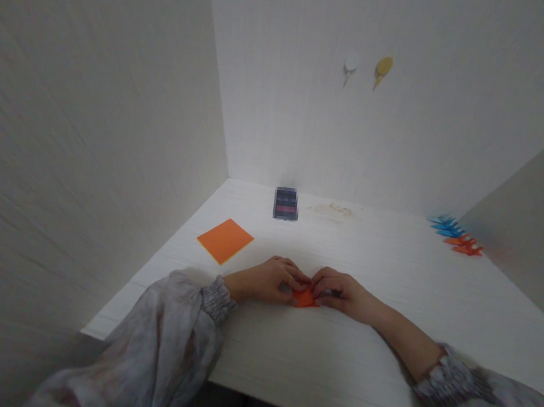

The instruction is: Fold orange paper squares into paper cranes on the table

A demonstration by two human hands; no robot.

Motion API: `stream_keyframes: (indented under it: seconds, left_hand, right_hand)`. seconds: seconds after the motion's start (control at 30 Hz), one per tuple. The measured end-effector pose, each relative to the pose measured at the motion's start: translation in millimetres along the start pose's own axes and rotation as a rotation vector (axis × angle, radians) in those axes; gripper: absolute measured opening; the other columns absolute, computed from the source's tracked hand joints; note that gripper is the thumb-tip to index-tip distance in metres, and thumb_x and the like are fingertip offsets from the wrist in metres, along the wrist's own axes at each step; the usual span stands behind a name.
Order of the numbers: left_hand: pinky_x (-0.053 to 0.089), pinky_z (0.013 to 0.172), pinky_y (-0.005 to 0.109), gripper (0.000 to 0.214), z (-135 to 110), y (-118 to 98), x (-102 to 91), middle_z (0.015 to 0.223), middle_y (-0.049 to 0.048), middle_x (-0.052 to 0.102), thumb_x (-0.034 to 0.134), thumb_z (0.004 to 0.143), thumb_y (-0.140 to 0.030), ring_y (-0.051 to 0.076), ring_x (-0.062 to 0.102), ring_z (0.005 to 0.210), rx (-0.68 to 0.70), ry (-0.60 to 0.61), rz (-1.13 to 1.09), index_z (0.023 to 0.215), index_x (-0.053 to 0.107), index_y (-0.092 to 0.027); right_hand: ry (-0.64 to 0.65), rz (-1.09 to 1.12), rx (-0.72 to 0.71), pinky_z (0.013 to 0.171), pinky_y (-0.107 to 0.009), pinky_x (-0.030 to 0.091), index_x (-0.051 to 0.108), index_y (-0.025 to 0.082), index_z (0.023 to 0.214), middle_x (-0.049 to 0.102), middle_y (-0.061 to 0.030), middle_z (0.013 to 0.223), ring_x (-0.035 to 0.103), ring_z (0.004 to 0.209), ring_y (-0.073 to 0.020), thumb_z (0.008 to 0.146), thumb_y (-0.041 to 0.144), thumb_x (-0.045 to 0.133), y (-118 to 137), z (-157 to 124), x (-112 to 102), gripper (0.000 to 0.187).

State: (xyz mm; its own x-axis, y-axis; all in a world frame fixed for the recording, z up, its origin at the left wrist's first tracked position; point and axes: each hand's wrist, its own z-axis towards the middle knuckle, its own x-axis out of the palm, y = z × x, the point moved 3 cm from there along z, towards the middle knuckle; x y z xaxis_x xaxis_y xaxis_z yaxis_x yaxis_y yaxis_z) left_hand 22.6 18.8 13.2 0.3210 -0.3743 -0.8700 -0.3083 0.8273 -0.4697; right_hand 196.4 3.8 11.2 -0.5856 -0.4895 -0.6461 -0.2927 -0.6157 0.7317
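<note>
A small folded piece of orange paper [303, 298] lies on the white table [333, 359] between my hands. My left hand [268, 279] has its fingers curled and pressed on the paper's left side. From the right, my right hand [340, 291] pinches the same piece. Most of the paper is hidden under my fingers. Both arms wear loose pale patterned sleeves.
A flat orange paper stack [225, 240] lies to the left. A dark box [286, 204] stands at the back near the wall. Blue folded paper figures [446, 226] and orange folded paper figures [465, 245] line the far right. Two hooks [366, 68] hang on the wall.
</note>
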Motion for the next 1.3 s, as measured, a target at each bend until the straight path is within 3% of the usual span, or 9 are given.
stream_keyframes:
  seconds: [0.4,0.87,1.3]
  left_hand:
    - [0.028,0.092,0.032,0.029,0,-2,-0.8,0.117,-0.0024,0.054,0.055,0.074,-0.035,0.017,0.048,0.104,0.001,0.002,0.031,0.102,0.059,-0.028]
    - [0.030,0.091,0.032,0.026,1,-4,-3.2,0.122,-0.0009,0.050,0.053,0.076,-0.036,0.019,0.049,0.100,0.029,0.021,0.061,0.100,0.061,-0.027]
    - [0.030,0.091,0.033,0.025,1,-5,-3.7,0.122,-0.0008,0.049,0.052,0.077,-0.034,0.019,0.049,0.100,0.033,0.010,0.085,0.098,0.061,-0.025]
  right_hand:
    - [-0.012,0.045,0.025,0.076,-0.030,0.043,0.058,0.016,0.078,0.055,-0.0041,0.085,0.052,0.083,-0.0140,0.079,0.027,0.053,-8,5,2,0.012]
    - [-0.103,-0.105,0.122,0.056,-0.024,0.039,0.047,0.017,0.067,0.047,-0.0027,0.082,0.045,0.066,-0.0117,0.078,0.022,0.050,-8,9,8,0.013]
    - [-0.144,-0.238,0.148,0.059,-0.026,0.040,0.048,0.017,0.064,0.047,-0.0026,0.076,0.046,0.067,-0.0131,0.074,0.015,0.048,-5,14,13,0.010]
